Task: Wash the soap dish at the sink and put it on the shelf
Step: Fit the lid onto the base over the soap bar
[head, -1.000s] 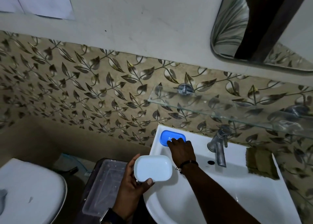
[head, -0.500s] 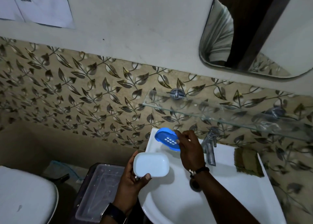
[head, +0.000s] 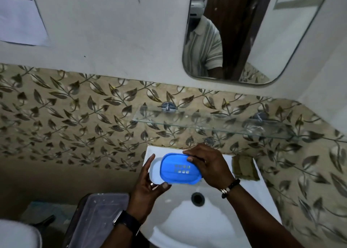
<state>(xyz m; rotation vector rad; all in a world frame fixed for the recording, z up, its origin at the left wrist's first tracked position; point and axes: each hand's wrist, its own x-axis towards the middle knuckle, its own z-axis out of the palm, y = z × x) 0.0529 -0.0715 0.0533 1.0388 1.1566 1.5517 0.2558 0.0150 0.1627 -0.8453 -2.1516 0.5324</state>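
Over the white sink (head: 206,221) my left hand (head: 148,187) holds the white soap dish base (head: 155,170) by its left end, fingers curled round it. My right hand (head: 208,165) grips the blue slotted insert (head: 179,169) at its right edge and holds it over the white base, overlapping most of it. The tap is hidden behind my right hand. Above the sink a glass shelf (head: 216,122) is fixed to the leaf-patterned wall.
A brown-green sponge (head: 243,168) lies on the sink's back right rim. The drain (head: 197,197) is in the basin. A clear plastic bin (head: 95,217) stands left of the sink, with a toilet lid (head: 16,234) at bottom left. A mirror (head: 253,31) hangs above.
My right hand lifted the blue insert off the sink's back left corner and brought it over the white base in my left hand. The view tilted up and moved closer.
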